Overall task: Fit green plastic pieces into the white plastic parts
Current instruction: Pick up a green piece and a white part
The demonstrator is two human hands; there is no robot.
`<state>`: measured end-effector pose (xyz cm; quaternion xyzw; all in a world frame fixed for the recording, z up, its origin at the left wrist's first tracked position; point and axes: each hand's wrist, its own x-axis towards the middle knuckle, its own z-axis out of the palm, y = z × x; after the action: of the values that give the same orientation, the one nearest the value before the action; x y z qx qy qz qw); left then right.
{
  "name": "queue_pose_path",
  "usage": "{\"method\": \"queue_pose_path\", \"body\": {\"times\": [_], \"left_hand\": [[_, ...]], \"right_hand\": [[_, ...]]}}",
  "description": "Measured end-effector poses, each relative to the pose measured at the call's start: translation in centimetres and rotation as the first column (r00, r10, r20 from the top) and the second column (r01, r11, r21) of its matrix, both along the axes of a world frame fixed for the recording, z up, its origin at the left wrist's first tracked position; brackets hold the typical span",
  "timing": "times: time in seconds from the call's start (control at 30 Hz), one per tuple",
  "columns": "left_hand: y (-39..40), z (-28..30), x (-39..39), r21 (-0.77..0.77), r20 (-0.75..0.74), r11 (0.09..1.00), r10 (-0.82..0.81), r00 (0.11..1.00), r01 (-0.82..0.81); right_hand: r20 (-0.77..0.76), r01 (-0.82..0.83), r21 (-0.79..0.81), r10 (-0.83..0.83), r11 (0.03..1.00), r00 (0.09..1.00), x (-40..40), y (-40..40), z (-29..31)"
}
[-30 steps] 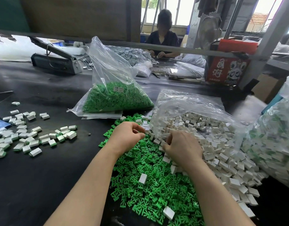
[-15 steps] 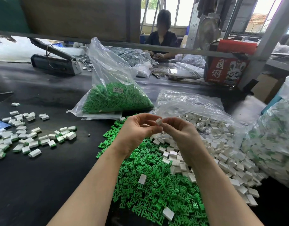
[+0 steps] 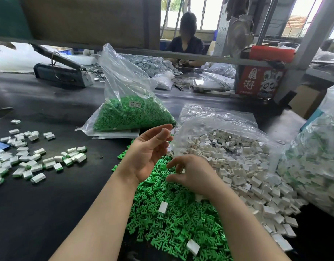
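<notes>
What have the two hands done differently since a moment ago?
Half a second ago both hands met in the air, pinching a white part together. Now the left hand has opened, palm up, and the right hand has dropped to the green pieces. The bags and piles stayed put.

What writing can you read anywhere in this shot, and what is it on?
"国潮" in white characters on the red box.
Small white label on the bag of green pieces: printed lines too small to read.
Nothing else legible.
</notes>
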<state>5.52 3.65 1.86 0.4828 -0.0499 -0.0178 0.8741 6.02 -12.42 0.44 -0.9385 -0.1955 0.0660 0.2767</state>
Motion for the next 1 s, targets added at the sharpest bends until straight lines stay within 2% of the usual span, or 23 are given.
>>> {"method": "queue_pose_path", "body": {"times": [0.03, 0.1, 0.17, 0.37, 0.43, 0.5, 0.57, 0.63, 0.7, 0.83, 1.0], "left_hand": [[-0.1, 0.0, 0.0, -0.038, -0.003, 0.999, -0.014, 1.0, 0.014], [-0.3, 0.0, 0.1, -0.128, -0.021, 0.991, -0.042, 0.999, 0.038], [-0.3, 0.1, 0.0, -0.178, -0.053, 0.983, -0.063, 0.997, 0.053], [-0.1, 0.5, -0.1, -0.199, -0.132, 0.979, -0.071, 0.989, 0.044], [-0.1, 0.5, -0.1, -0.19, -0.135, 0.982, -0.043, 0.99, 0.017], [0.1, 0.5, 0.0, -0.172, -0.125, 0.985, -0.013, 0.992, -0.009], [0.2, 0.4, 0.2, -0.175, -0.109, 0.984, 0.004, 0.994, -0.024], [0.3, 0.3, 0.3, -0.19, -0.1, 0.981, 0.006, 0.995, -0.025], [0.2, 0.2, 0.3, -0.183, -0.094, 0.983, 0.008, 0.996, -0.025], [-0.2, 0.2, 0.2, -0.127, -0.056, 0.992, 0.015, 0.998, -0.022], [-0.4, 0.3, 0.1, -0.063, -0.034, 0.998, 0.029, 0.999, -0.031]], "right_hand": [[0.018, -0.025, -0.09, 0.026, 0.996, 0.999, -0.1, 0.4, -0.1], [0.071, -0.033, -0.163, 0.045, 0.986, 0.997, -0.3, 1.0, 0.0], [0.104, -0.029, -0.176, 0.048, 0.984, 0.993, -0.5, 1.2, 0.0], [0.154, 0.002, -0.163, 0.023, 0.987, 0.988, -0.4, 1.2, -0.5], [0.165, 0.027, -0.09, -0.011, 0.996, 0.986, -0.3, 1.1, -0.6], [0.114, 0.077, 0.116, -0.09, 0.99, 0.989, -0.1, 0.9, -0.3], [0.004, 0.126, 0.408, -0.139, 0.904, 0.99, -0.1, 0.4, 0.2], [-0.101, 0.147, 0.664, -0.107, 0.733, 0.989, -0.1, 0.1, 0.9], [-0.171, 0.174, 0.809, -0.06, 0.561, 0.984, -0.2, -0.2, 1.4], [-0.256, 0.244, 0.901, -0.016, 0.358, 0.967, 0.0, -0.2, 1.8], [-0.258, 0.259, 0.93, -0.038, 0.259, 0.965, 0.0, -0.3, 1.9]]}}
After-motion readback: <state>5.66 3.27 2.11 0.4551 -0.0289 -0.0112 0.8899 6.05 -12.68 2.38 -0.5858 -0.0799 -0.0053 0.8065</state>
